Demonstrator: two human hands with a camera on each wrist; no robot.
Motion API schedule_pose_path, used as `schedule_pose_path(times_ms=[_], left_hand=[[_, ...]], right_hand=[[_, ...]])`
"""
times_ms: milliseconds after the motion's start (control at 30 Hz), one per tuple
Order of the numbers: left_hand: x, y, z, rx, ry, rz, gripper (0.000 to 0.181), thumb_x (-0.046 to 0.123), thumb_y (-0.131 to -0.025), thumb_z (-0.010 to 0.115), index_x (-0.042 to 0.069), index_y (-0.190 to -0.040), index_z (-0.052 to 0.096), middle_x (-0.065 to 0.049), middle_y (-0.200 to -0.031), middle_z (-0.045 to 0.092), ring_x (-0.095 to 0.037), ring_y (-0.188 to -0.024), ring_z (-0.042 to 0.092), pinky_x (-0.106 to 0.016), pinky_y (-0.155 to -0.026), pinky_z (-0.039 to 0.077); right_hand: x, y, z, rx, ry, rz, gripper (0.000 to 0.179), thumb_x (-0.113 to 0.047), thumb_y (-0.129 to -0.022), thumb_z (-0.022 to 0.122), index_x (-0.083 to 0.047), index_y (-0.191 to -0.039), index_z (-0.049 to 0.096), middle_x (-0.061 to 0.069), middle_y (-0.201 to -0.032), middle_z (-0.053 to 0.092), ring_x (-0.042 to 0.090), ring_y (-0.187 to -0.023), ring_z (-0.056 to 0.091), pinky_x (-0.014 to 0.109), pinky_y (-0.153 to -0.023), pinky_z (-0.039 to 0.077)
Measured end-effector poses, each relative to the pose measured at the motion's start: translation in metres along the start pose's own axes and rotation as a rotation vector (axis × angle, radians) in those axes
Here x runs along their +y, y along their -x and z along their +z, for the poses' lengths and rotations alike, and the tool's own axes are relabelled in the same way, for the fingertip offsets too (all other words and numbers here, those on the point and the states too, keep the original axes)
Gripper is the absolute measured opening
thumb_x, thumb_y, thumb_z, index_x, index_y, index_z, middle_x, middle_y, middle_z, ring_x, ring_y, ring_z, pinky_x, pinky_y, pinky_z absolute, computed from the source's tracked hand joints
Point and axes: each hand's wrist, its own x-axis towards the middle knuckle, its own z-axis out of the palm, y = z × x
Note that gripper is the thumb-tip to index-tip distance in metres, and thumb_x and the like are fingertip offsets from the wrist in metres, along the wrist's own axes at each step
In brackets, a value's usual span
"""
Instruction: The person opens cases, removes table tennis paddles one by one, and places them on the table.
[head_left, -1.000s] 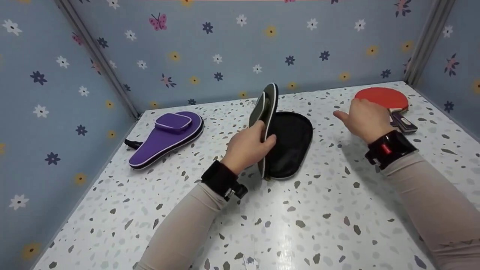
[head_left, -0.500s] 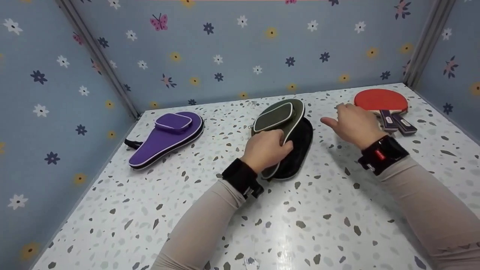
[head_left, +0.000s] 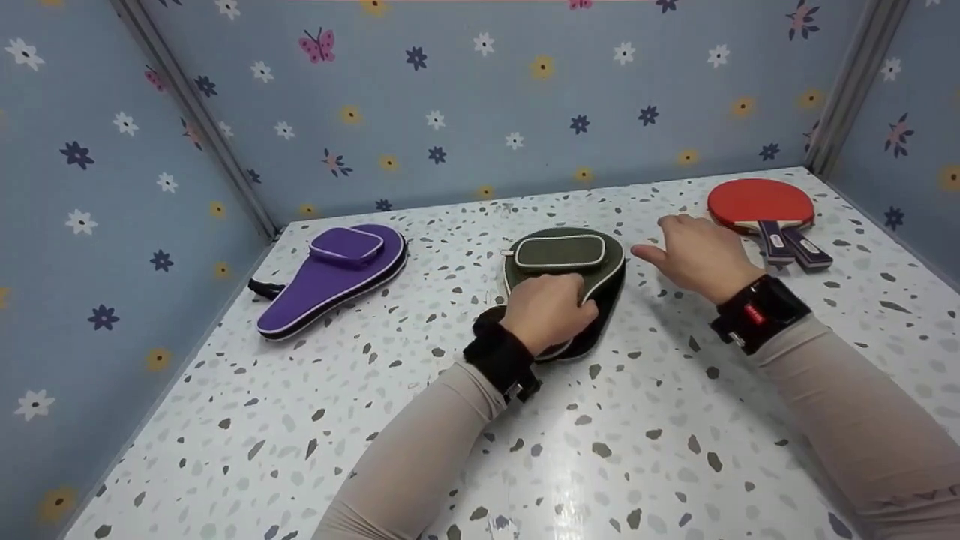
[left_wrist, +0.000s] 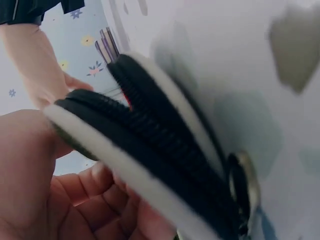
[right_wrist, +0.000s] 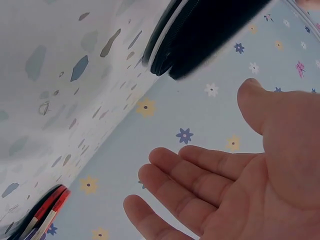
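Observation:
My left hand [head_left: 551,313] grips the lid of an olive-green table tennis bat case [head_left: 560,253], which lies in the middle of the table. The lid is nearly down over the black lower half. In the left wrist view, white piping and an unzipped black zip run along the case edge [left_wrist: 150,135], with a gap between the halves. My thumb and fingers are on either side of the lid. To the right of the case, my right hand [head_left: 705,255] hovers with fingers relaxed and nothing in them; its palm shows in the right wrist view.
On the left lies a purple bat case [head_left: 322,289] with a small pocket and a black strap. Two table tennis bats [head_left: 757,201] with dark handles are stacked at the back right, red face up. Flowered panels [head_left: 480,97] wall in the table at back and sides.
My left hand has swung the green lid from upright down to the right over the black half. My right hand has drifted slightly left and nearer, away from the bats.

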Motion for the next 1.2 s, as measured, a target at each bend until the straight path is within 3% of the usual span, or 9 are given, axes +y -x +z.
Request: schedule_pose_path(times_ms=[200, 600, 800, 933, 1067, 1200], left_hand=[[0.003, 0.001, 0.003, 0.008, -0.04, 0.012, 0.024, 0.037, -0.107, 0.064, 0.016, -0.097, 0.068, 0.001, -0.086, 0.069, -0.024, -0.08, 0.067, -0.045, -0.076, 0.057], [0.007, 0.004, 0.002, 0.011, -0.041, 0.033, 0.026, 0.037, -0.109, 0.062, 0.015, -0.098, 0.068, -0.001, -0.087, 0.07, -0.025, -0.079, 0.07, -0.046, -0.073, 0.058], [0.009, 0.007, -0.003, -0.103, -0.031, 0.074, 0.026, 0.042, -0.108, 0.065, 0.017, -0.098, 0.065, 0.002, -0.088, 0.067, -0.021, -0.082, 0.067, -0.043, -0.075, 0.056], [0.005, 0.012, -0.011, -0.215, -0.019, 0.166, 0.027, 0.043, -0.107, 0.068, 0.017, -0.107, 0.064, 0.001, -0.096, 0.064, -0.02, -0.091, 0.063, -0.041, -0.082, 0.054], [-0.001, 0.019, -0.018, -0.313, -0.037, 0.224, 0.04, 0.048, -0.104, 0.071, 0.018, -0.129, 0.064, -0.001, -0.122, 0.06, -0.021, -0.114, 0.057, -0.048, -0.103, 0.051], [-0.002, 0.023, -0.019, -0.363, -0.075, 0.229, 0.059, 0.048, -0.103, 0.071, 0.02, -0.154, 0.057, -0.004, -0.152, 0.054, -0.026, -0.137, 0.054, -0.058, -0.114, 0.047]], right_hand=[[-0.001, 0.0, 0.0, -0.003, -0.004, -0.004, 0.077, -0.054, -0.112, 0.058, 0.017, -0.143, 0.055, 0.039, -0.132, 0.064, 0.058, -0.12, 0.064, 0.07, -0.096, 0.054], [-0.001, 0.001, 0.001, 0.009, 0.023, -0.035, 0.075, -0.051, -0.112, 0.061, 0.018, -0.14, 0.057, 0.04, -0.134, 0.064, 0.057, -0.121, 0.065, 0.07, -0.096, 0.055], [-0.002, 0.001, 0.0, -0.001, 0.024, -0.036, 0.076, -0.051, -0.112, 0.061, 0.018, -0.143, 0.056, 0.041, -0.138, 0.062, 0.058, -0.125, 0.063, 0.07, -0.099, 0.054], [-0.004, 0.0, -0.001, -0.015, 0.032, -0.03, 0.077, -0.053, -0.112, 0.059, 0.017, -0.146, 0.054, 0.042, -0.142, 0.06, 0.059, -0.128, 0.061, 0.071, -0.101, 0.053], [-0.005, 0.0, -0.001, -0.032, 0.038, -0.023, 0.079, -0.054, -0.113, 0.057, 0.016, -0.148, 0.053, 0.042, -0.146, 0.057, 0.06, -0.131, 0.059, 0.072, -0.102, 0.052], [-0.005, -0.001, 0.0, -0.041, 0.029, -0.021, 0.08, -0.055, -0.112, 0.057, 0.016, -0.149, 0.052, 0.043, -0.147, 0.056, 0.06, -0.132, 0.058, 0.072, -0.103, 0.051]])
